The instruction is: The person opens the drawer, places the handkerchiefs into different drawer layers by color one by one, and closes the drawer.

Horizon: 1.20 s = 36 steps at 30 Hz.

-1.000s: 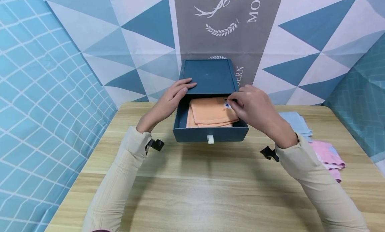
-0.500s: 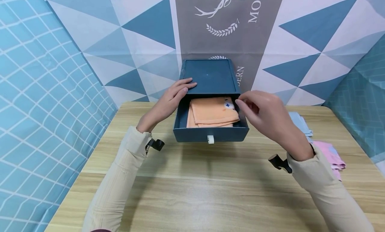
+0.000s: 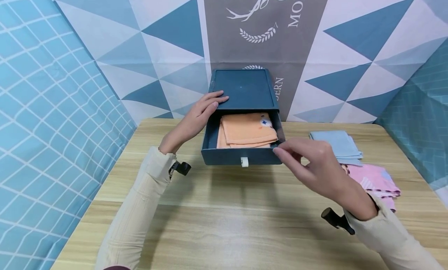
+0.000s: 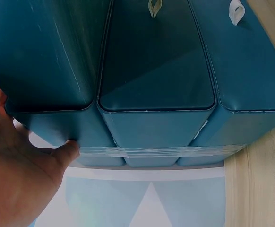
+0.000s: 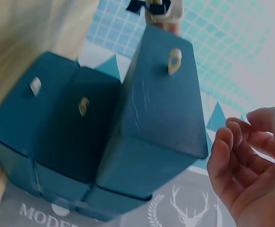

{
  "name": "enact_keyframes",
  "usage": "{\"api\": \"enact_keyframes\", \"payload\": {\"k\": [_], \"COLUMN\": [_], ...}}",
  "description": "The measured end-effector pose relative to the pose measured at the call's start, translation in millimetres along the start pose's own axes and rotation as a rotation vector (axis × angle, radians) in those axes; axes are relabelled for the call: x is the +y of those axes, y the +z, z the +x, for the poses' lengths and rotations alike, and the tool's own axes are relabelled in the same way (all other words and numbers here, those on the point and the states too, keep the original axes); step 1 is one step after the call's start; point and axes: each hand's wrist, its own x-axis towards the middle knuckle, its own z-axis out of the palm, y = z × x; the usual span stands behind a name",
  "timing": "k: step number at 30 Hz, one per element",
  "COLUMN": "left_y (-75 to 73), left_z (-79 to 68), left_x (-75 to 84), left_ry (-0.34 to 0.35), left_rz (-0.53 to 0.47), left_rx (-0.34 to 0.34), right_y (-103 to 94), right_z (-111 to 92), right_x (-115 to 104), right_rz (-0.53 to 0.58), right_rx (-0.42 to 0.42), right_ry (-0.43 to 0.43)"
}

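Note:
A dark blue drawer cabinet (image 3: 241, 89) stands at the table's back, its top drawer (image 3: 224, 157) pulled out. Inside that drawer lies a folded orange towel (image 3: 246, 130) with a small white and blue motif. My left hand (image 3: 197, 116) rests on the cabinet's left top edge, fingers fairly straight; the left wrist view shows the thumb (image 4: 64, 153) against the side. Beside the drawer's front right corner hovers my right hand (image 3: 315, 165), fingers loosely bent and holding nothing. In the right wrist view a gap separates this hand (image 5: 255, 165) from the drawer front (image 5: 166, 104).
Two lower drawers (image 4: 156, 61) with cloth pull tabs sit beneath the top one, with clear tape around the cabinet. A folded light blue cloth (image 3: 334, 143) and a pink cloth (image 3: 374, 178) lie on the table's right side. A patterned wall covering (image 3: 168, 36) stands behind.
My right hand has left the towel's far right corner and come nearer along the drawer's right side to its front corner. My left hand, the towel and the drawer have stayed put.

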Motion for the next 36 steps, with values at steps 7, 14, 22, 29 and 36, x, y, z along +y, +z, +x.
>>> {"api": "enact_keyframes", "payload": {"k": [7, 14, 22, 29, 36], "left_y": [-0.1, -0.5, 0.2, 0.7, 0.4], "left_z": [-1.3, -2.2, -1.0, -1.2, -0.8], "left_x": [-0.2, -0.8, -0.8, 0.1, 1.4], "left_ry": [-0.008, -0.007, -0.002, 0.003, 0.01], "left_rz": [0.0, 0.001, 0.005, -0.007, -0.023], "left_rx": [-0.005, 0.004, 0.009, 0.013, 0.009], "right_y": [12.3, 31.6, 54.7, 69.6, 82.1], "right_z": [-16.2, -27.5, -33.4, -29.7, -19.1], "right_x": [-2.1, -3.5, 1.3, 10.6, 17.7], "right_rz": [0.11, 0.184, 0.434, 0.802, 1.047], "right_rx": [-0.125, -0.263, -0.451, -0.533, -0.638], "right_ry": [0.008, 0.089, 0.196, 0.386, 0.442]}}
